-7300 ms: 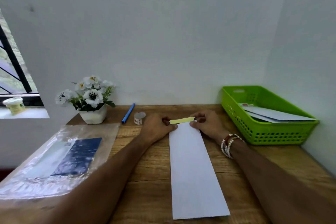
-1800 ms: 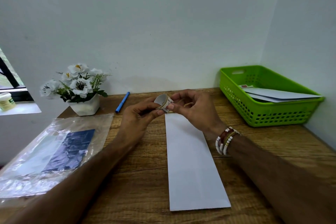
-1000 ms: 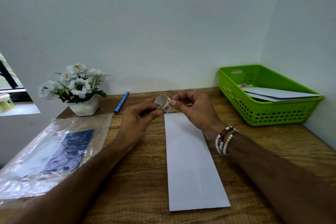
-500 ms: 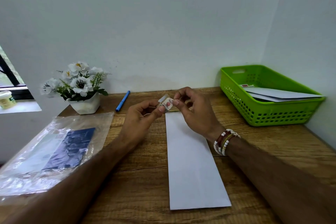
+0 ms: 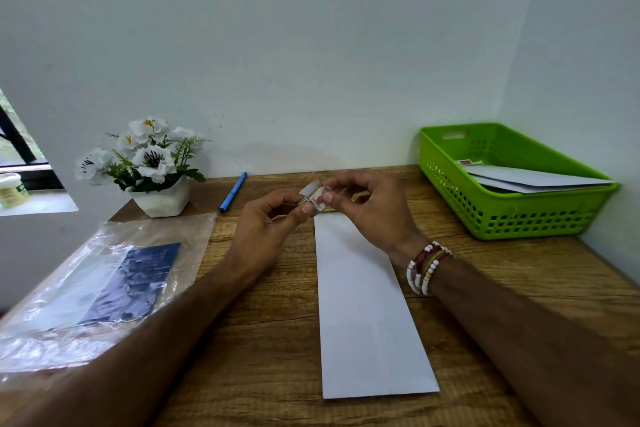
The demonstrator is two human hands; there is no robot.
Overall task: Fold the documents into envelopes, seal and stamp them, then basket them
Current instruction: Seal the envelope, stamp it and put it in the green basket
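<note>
A long white envelope (image 5: 363, 305) lies lengthwise on the wooden desk (image 5: 519, 274) in front of me. Above its far end I hold a small roll of stamps (image 5: 310, 191) between both hands. My left hand (image 5: 266, 222) pinches the roll from the left. My right hand (image 5: 367, 204) pinches the loose stamp end (image 5: 319, 201) with thumb and forefinger. A green basket (image 5: 502, 215) at the right holds white envelopes (image 5: 530, 178), one with a red stamp.
A clear plastic bag (image 5: 100, 284) with a dark blue pack inside lies at the left. A white pot of flowers (image 5: 152, 170) and a blue pen (image 5: 233, 191) stand near the back wall. A small jar (image 5: 12, 189) sits on the window sill.
The peeled sealing strip is gone from my fingers; both hands have lifted the stamp roll off the desk. In the last second my right fingers have worked the stamp end away from the roll.
</note>
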